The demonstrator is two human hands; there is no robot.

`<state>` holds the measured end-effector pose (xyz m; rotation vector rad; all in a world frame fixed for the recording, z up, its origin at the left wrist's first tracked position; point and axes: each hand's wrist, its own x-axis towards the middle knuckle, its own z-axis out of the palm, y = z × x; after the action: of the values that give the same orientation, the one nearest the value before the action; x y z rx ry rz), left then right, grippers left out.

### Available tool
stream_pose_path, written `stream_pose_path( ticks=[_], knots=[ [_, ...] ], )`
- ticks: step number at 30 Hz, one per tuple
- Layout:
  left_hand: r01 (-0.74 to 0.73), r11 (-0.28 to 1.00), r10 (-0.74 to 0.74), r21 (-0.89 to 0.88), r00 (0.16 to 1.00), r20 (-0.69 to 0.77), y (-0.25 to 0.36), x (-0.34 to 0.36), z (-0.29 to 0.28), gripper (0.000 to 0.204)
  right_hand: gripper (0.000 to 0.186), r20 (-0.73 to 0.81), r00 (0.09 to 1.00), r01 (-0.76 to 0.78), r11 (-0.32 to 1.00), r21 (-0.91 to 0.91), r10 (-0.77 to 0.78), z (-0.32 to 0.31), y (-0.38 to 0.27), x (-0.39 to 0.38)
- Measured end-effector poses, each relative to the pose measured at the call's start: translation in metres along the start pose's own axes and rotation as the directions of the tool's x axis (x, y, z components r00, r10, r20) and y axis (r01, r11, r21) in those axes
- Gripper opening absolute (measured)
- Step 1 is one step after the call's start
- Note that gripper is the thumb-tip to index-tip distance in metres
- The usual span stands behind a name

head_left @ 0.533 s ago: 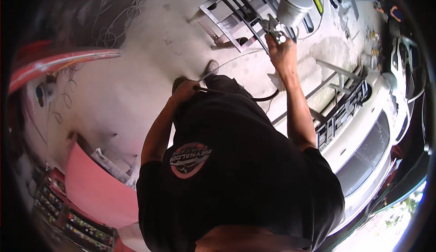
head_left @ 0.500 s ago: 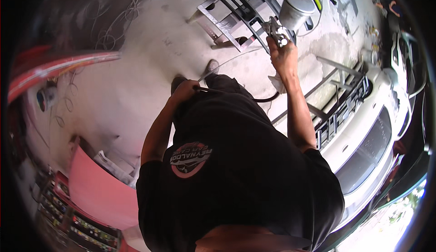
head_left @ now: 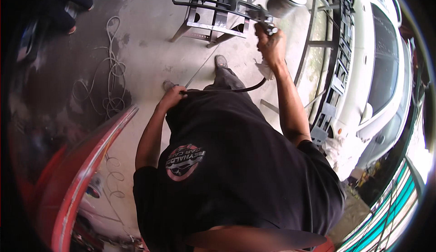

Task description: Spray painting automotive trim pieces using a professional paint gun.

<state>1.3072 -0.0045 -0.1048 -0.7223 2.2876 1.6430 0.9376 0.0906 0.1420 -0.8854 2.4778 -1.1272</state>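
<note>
In my right hand (head_left: 271,47) is a spray gun (head_left: 262,19), its grip wrapped by my fingers, with a round grey cup (head_left: 287,0) on top. Crumpled white material (head_left: 264,70) hangs below that hand, around the upper end of a dark hose (head_left: 247,88). The hose runs across my front to my left hand (head_left: 171,96), which is closed on it near my waist. Just beyond the spray gun, a long black slotted car trim part (head_left: 213,0) lies on a metal stand (head_left: 215,30). Whether the gun touches the trim cannot be told.
A red car panel (head_left: 86,174) stands close on my left. Loose hose coils (head_left: 111,70) lie on the floor ahead of it. Along the right are a white car (head_left: 363,84) and a dark rack frame (head_left: 338,47). Another person's legs (head_left: 75,2) show at the far left.
My view has turned to the right, so the stand, white car and red panel sit differently. I have stepped, and both hands keep hold of the spray gun and hose.
</note>
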Motion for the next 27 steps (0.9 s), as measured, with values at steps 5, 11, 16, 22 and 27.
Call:
stream_pose_path(
  ticks=[5, 11, 16, 22, 27],
  knots=[
    [-0.178, 0.983, 0.176, 0.036, 0.983, 0.051, 0.002, -0.022, -0.048, 0.023, 0.041, -0.384, 0.922, -0.159, 0.957, -0.241, 0.056, -0.007, 0.053, -0.005],
    [-0.020, 0.992, -0.013, 0.128, 0.968, 0.250, -0.007, -0.025, -0.097, 0.019, 0.036, -0.306, 0.901, -0.300, 0.951, 0.075, 0.308, 0.020, -0.004, -0.028],
    [-0.027, 0.976, -0.038, 0.214, 0.955, 0.294, -0.032, 0.003, -0.146, 0.017, 0.029, -0.037, 0.904, -0.384, 0.849, 0.362, 0.425, 0.046, -0.047, -0.033],
    [-0.037, 0.974, -0.049, 0.226, 0.931, 0.363, 0.003, 0.047, -0.198, 0.021, 0.029, -0.355, 0.824, -0.411, 0.897, 0.161, 0.441, 0.033, -0.015, -0.016],
    [-0.171, 0.951, 0.051, 0.257, 0.907, 0.417, 0.012, 0.077, -0.203, 0.024, 0.035, -0.577, 0.693, -0.519, 0.855, 0.018, 0.433, 0.016, 0.005, 0.009]
  ],
)
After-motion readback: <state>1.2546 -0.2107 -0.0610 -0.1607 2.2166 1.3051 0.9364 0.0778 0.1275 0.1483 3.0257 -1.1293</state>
